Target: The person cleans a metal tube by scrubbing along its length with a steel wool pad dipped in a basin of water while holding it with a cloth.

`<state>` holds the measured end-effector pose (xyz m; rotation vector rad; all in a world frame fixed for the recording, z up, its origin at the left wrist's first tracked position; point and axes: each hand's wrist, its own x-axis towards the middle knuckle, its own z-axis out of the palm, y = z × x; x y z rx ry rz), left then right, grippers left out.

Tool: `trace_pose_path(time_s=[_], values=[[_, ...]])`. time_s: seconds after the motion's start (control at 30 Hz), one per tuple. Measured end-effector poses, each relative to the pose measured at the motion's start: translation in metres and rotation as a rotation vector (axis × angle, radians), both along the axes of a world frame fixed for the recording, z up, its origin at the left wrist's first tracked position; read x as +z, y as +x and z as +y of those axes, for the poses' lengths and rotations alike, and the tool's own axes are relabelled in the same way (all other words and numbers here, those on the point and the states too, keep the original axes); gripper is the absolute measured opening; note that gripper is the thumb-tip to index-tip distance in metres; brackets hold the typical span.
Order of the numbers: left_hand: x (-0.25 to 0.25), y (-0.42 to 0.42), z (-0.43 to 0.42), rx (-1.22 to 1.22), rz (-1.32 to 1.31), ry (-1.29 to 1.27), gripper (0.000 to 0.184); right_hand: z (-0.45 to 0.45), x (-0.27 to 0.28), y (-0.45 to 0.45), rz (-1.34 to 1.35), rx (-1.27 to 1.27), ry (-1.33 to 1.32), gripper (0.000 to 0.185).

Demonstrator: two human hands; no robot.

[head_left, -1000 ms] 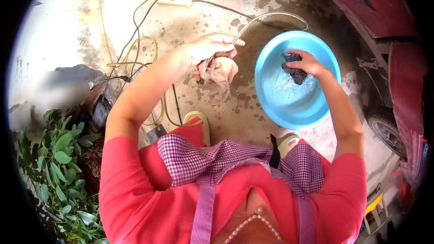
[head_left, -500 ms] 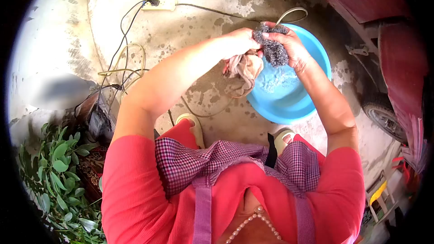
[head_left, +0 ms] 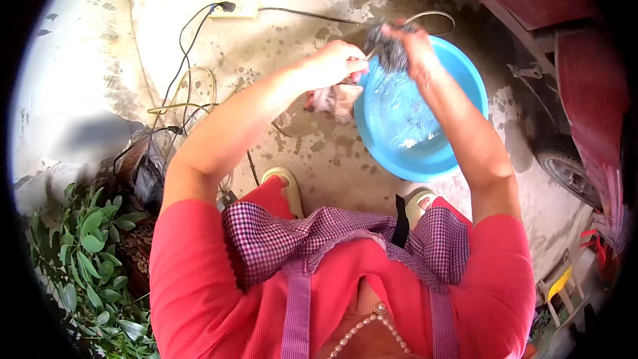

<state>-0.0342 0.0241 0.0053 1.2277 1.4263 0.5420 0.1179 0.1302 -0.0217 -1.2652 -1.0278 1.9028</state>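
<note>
My left hand [head_left: 337,65] is closed, its fingertips pinching a thin pale cable [head_left: 369,54] at the basin's left rim. A crumpled, pinkish-beige wet cloth [head_left: 337,101] hangs just below this hand; how it is held is hidden. Over the far part of a light blue basin [head_left: 473,86], my right hand [head_left: 417,46] grips a dark grey steel wool scrubber [head_left: 392,56], both smeared by motion. The cable seems to pass through the scrubber and arcs out beyond it. Rippling water [head_left: 405,116] lies in the basin.
A power strip [head_left: 242,10] with a black plug lies on the stained concrete floor. Cables [head_left: 189,86] loop at the left. Leafy plants [head_left: 90,252] stand at lower left. A red vehicle [head_left: 588,93] with a wheel [head_left: 568,176] borders the right.
My left hand has moved left and slightly up, with the cloth shifting left. The scrubber in my right hand has moved up and a little left, uncovering more of the water.
</note>
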Motion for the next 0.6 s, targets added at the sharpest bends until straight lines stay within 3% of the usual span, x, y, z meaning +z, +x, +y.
trace_pose_path(time_s=[0.03, 0.1, 0.27, 0.33, 0.37, 0.5, 0.57, 0.6], values=[[0.007, -0.004, -0.005, -0.047, 0.041, -0.048, 0.016, 0.018, 0.007, 0.004, -0.041, -0.08, -0.088, 0.034], [0.021, -0.013, -0.019, -0.062, 0.086, -0.048, 0.016, 0.071, -0.033, 0.026, 0.044, -0.152, -0.081, 0.024], [0.049, -0.055, -0.066, -0.142, 0.165, 0.002, 0.014, 0.129, -0.058, 0.046, 0.136, -0.522, -0.216, 0.026], [0.066, -0.078, -0.095, -0.18, 0.234, 0.039, 0.013, 0.159, -0.091, 0.063, 0.32, -0.264, -0.303, 0.024], [0.071, -0.087, -0.109, -0.172, 0.263, 0.043, 0.013, 0.158, -0.093, 0.058, 0.248, -0.181, -0.286, 0.025], [0.048, -0.148, -0.156, -0.063, 0.514, -0.085, 0.014, 0.139, -0.097, 0.01, 0.199, -0.327, -0.197, 0.034], [0.012, -0.182, -0.184, 0.056, 0.64, -0.105, 0.014, 0.094, -0.063, -0.015, 0.083, -0.2, -0.187, 0.03], [0.005, -0.187, -0.186, -0.013, 0.75, -0.121, 0.016, 0.075, -0.05, -0.027, 0.043, -0.141, -0.17, 0.028]])
